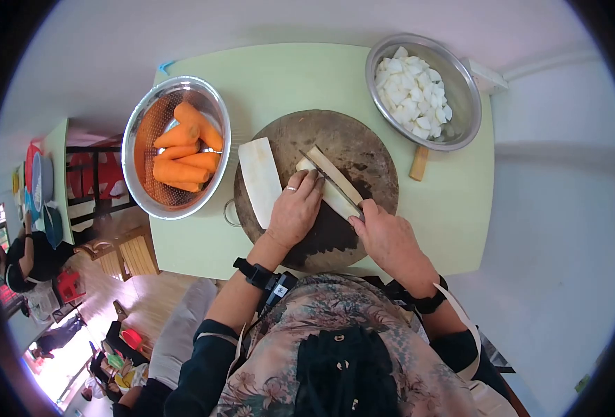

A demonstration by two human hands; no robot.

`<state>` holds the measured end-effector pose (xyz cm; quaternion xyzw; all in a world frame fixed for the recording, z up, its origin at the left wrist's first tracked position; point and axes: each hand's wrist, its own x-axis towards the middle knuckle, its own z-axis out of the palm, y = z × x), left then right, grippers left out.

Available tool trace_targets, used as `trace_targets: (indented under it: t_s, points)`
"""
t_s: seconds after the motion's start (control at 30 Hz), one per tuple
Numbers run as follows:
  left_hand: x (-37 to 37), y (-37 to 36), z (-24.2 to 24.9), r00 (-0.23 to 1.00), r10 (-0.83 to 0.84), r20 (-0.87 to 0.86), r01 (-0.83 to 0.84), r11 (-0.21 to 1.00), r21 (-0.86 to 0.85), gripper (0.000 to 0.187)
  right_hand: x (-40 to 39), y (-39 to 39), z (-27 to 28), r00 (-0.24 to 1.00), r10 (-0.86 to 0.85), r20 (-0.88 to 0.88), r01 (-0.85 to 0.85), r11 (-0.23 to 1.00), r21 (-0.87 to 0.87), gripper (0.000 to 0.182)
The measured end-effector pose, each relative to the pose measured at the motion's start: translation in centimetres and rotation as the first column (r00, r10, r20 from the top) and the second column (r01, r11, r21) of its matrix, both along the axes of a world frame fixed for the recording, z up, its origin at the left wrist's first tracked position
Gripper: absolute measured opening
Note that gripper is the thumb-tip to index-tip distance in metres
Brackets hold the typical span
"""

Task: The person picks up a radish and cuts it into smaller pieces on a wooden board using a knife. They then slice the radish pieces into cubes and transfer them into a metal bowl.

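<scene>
A round wooden chopping board [363, 142] lies in front of me. My right hand [393, 242] grips a knife [332, 182], its blade seen nearly edge-on and sunk along a piece of white radish [341, 176]. Curled fingers of my left hand [298, 207], one wearing a ring, press on the radish beside the blade. Part of this radish sits on each side of the knife. Another long, pale radish piece [257, 174] rests at the board's left, against my left hand's side.
A metal colander [131, 139] of carrots [182, 163] stands left on the pale green table [280, 76]. At the back right, a steel bowl [466, 104] holds white chunks [412, 90]; a wooden handle [419, 164] juts out below it. Other people [40, 257] are at far left.
</scene>
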<state>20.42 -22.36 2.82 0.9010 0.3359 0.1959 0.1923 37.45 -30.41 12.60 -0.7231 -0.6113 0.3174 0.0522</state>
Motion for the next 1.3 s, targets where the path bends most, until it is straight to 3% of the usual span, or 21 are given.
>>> trace_targets:
  t_s: [0.2,0.63,1.0,1.3]
  points:
    - [0.1,0.0,-0.2,1.000,-0.018,-0.024,0.018,1.000,0.005,0.037,0.4,0.3,0.0,0.997,0.055,0.045,-0.055,0.998,0.019,0.027]
    - [-0.1,0.0,-0.6,0.999,-0.038,-0.007,0.038,0.999,0.002,0.038,-0.7,0.4,-0.2,0.998,0.009,0.068,-0.010,1.000,0.012,0.025]
    - [-0.3,-0.2,-1.3,0.999,-0.038,0.008,0.038,0.999,-0.029,0.038,-1.5,1.1,-1.2,0.995,0.033,0.092,-0.044,0.992,0.122,0.024]
    - [-0.2,0.0,-0.2,0.998,-0.042,0.036,0.043,0.999,-0.032,0.043,-1.7,2.0,-4.6,0.998,0.018,0.054,-0.027,0.986,0.168,0.025]
